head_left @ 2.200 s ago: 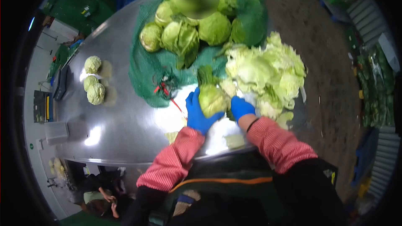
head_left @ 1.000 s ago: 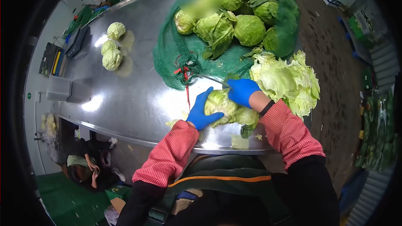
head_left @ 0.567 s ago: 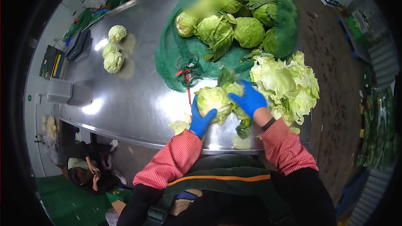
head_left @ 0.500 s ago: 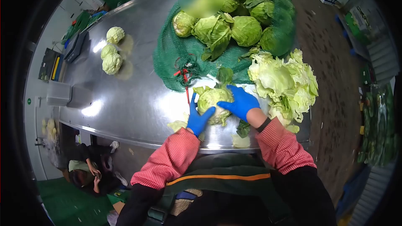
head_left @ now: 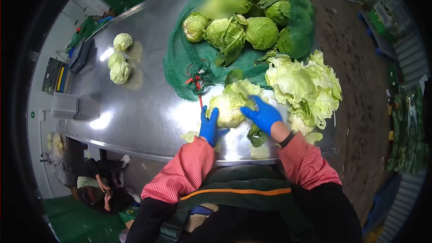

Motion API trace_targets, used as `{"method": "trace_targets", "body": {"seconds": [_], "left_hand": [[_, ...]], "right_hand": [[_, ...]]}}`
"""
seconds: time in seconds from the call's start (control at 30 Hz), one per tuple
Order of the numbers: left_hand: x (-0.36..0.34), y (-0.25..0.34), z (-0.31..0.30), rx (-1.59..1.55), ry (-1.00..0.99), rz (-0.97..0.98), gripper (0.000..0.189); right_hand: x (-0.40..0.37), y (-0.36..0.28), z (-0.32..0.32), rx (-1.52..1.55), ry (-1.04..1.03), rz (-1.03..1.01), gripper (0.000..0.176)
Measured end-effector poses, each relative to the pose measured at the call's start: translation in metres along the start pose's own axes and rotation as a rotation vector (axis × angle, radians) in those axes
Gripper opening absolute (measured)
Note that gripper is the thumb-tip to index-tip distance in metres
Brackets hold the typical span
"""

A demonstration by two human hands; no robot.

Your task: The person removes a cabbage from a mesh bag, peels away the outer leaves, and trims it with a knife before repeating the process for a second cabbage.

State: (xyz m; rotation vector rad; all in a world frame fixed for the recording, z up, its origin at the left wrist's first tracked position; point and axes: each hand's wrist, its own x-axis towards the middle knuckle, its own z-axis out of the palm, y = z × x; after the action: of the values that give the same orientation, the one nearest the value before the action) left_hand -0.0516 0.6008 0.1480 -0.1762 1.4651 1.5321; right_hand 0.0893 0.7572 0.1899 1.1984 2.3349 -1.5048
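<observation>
While L hand (head_left: 209,127) holds cabb. (head_left: 227,109) | R hand (head_left: 264,114) opp., fingers wide, thumb on it

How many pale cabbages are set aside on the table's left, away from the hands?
3: the far cabbage, the middle cabbage and the near cabbage, which partly overlaps the middle one in view. None there seems fully hidden.

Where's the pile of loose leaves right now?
In the head view, the pile of loose leaves lies toward the right of the metal table, beside the green net bag and just past the right hand.
</observation>
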Motion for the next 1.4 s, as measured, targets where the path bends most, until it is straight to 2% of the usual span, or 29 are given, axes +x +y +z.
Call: {"method": "trace_targets", "body": {"seconds": [0.07,0.17,0.2,0.27,0.33,0.37,0.47,0.6,0.63,0.73,0.8,0.83,0.87,0.93,0.97,1.0,1.07,1.1,1.2,1.33,1.4], "left_hand": [[0.014,-0.022,-0.022,0.322,-0.081,0.184,0.097],[0.01,0.024,-0.018,1.29,-0.191,0.952,0.095],[0.012,0.037,-0.006,1.27,-0.444,0.786,0.097],[0.034,0.032,-0.004,1.2,-0.583,0.798,0.097],[0.037,0.031,-0.001,1.167,-0.496,0.793,0.097],[0.037,0.026,0.001,1.144,-0.453,0.784,0.097],[0.037,0.002,0.007,1.033,-0.249,0.707,0.097],[0.024,-0.009,0.021,1.096,-0.25,0.79,0.096],[0.024,-0.009,0.023,1.116,-0.249,0.822,0.095],[0.041,-0.009,0.009,1.034,-0.252,0.902,0.094],[0.025,0.001,0.009,0.608,-0.21,0.519,0.09],[0.023,0.0,0.008,0.469,-0.227,0.429,0.085],[0.021,-0.001,0.009,0.327,-0.243,0.34,0.08],[0.04,-0.031,0.0,0.518,-0.137,0.581,0.077],[0.03,-0.03,0.005,0.748,-0.099,0.761,0.075],[0.02,-0.027,0.013,0.817,-0.092,0.776,0.08],[0.02,-0.026,0.018,0.895,-0.1,0.798,0.082],[0.022,-0.023,0.02,0.912,-0.073,0.755,0.083],[0.023,-0.012,0.029,0.974,-0.001,0.665,0.086],[0.022,-0.012,0.046,1.056,0.033,0.699,0.088],[0.023,-0.008,0.054,1.132,0.034,0.662,0.088]], "right_hand": [[0.009,0.021,0.02,0.002,-0.01,-0.069,0.085],[0.03,0.035,0.012,-0.007,-0.035,-0.339,0.08],[0.038,0.038,0.01,-0.019,-0.035,-0.419,0.079],[0.043,0.032,0.008,-0.102,0.044,-0.296,0.075],[0.028,0.018,-0.002,-0.091,0.168,-0.141,0.075],[0.009,0.002,-0.015,-0.062,0.042,-0.003,0.082],[-0.006,0.026,0.003,-0.118,0.008,0.039,0.092],[0.001,0.058,0.011,0.148,-0.071,0.07,0.092],[-0.005,0.057,0.012,0.146,-0.024,0.109,0.075],[-0.009,0.093,0.017,0.042,0.152,0.146,0.056],[-0.006,0.145,0.028,0.112,0.195,0.166,0.044],[-0.008,0.146,0.023,0.116,0.128,0.253,0.04],[-0.007,0.146,0.021,0.043,0.224,0.157,0.039],[-0.029,0.093,0.01,-0.096,0.405,-0.024,0.037],[-0.032,0.075,0.003,-0.091,0.341,-0.022,0.04],[-0.034,0.069,0.005,-0.179,0.357,-0.094,0.041],[-0.046,0.058,0.014,-0.283,0.417,-0.194,0.038],[-0.059,0.042,0.012,-0.392,0.404,-0.163,0.035],[-0.071,0.047,0.03,-0.558,0.384,-0.189,0.034],[-0.064,0.061,0.026,-0.582,0.524,-0.395,0.023],[-0.064,0.058,0.026,-0.581,0.512,-0.335,0.018]]}}
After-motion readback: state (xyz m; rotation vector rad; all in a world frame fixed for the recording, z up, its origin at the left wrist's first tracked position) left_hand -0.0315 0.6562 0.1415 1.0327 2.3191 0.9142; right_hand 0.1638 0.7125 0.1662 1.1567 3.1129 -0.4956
